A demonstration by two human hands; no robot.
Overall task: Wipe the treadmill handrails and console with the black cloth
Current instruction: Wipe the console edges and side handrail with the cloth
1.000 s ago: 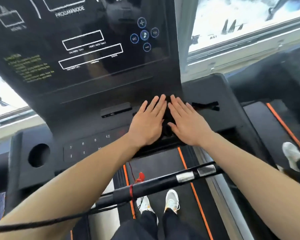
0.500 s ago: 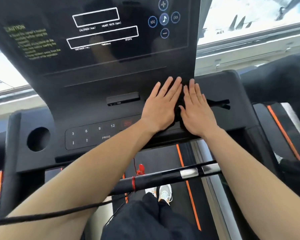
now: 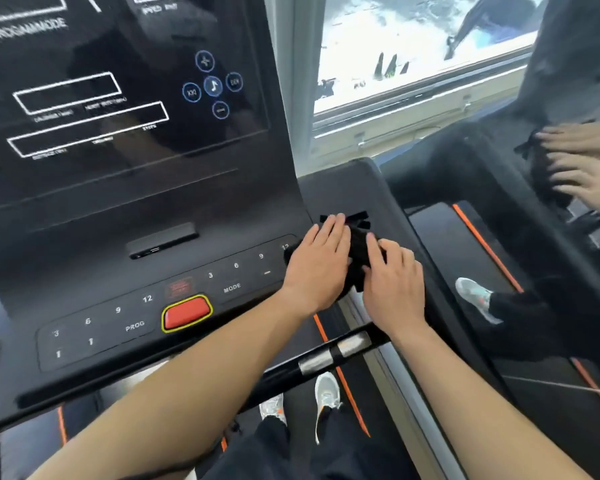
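Observation:
The black cloth (image 3: pixel 359 252) lies bunched on the right end of the treadmill console (image 3: pixel 125 188), just past the "12" key. My left hand (image 3: pixel 317 266) presses flat on its left part, fingers together. On its right part rests my right hand (image 3: pixel 394 284), fingers bent into the fabric. Only a strip of cloth shows between the two hands, plus frayed ends beyond the fingertips. The black handrail bar (image 3: pixel 317 360) with silver sensor plates crosses below my wrists.
A red stop button (image 3: pixel 186 311) with a yellow rim sits mid-keypad, left of my hands. The dark display rises behind it. A window (image 3: pixel 413 53) is at the upper right. A glossy surface at the right shows hands (image 3: pixel 584 161) on a dark cloth and a shoe.
Both hands slid the cloth to the right along the console, onto its right end. My right fingers have curled. The red stop button, covered before, now shows.

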